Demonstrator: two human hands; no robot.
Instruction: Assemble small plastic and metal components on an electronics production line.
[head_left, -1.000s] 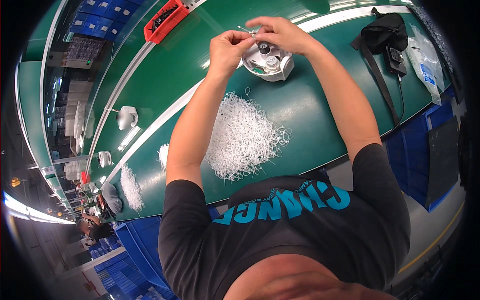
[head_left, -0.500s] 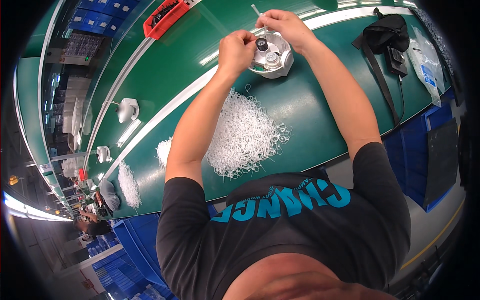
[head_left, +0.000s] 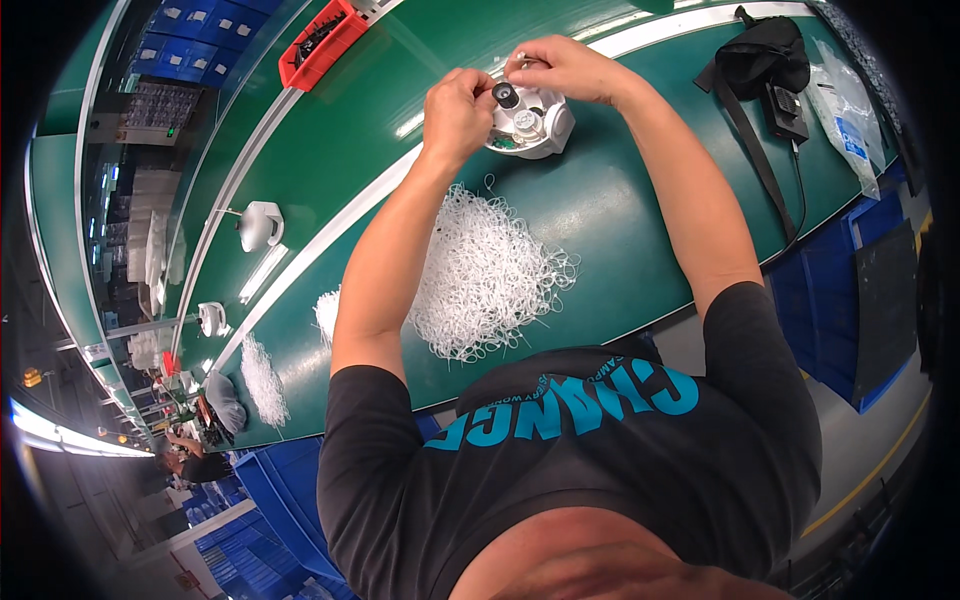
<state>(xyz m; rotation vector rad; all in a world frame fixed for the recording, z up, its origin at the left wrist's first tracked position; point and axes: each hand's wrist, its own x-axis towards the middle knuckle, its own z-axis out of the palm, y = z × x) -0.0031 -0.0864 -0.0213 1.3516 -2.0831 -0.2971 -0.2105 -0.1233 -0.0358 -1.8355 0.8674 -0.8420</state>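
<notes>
A white round camera housing (head_left: 552, 142) sits on the green bench in front of me, its inside exposed. It holds a black lens (head_left: 506, 95), a round silver-white part (head_left: 528, 122) and a bit of green circuit board. My left hand (head_left: 458, 118) is closed in a pinch at the left of the lens; what its fingertips grip, if anything, is hidden. Above the far rim of the housing, my right hand (head_left: 568, 68) is closed around a thin pale rod (head_left: 522, 58), of which only a short end shows.
A large heap of white looped ties (head_left: 485, 280) lies nearer me. Farther left are a white camera (head_left: 260, 226) and another tie heap (head_left: 262, 380). A red bin (head_left: 322, 45) of black parts stands at the back. To the right lie a black strapped bag (head_left: 765, 60) and a plastic bag (head_left: 845, 120).
My right hand has come down and slightly left, and the rod that stood upright is now mostly hidden in it. The housing and my left hand appear slightly farther left.
</notes>
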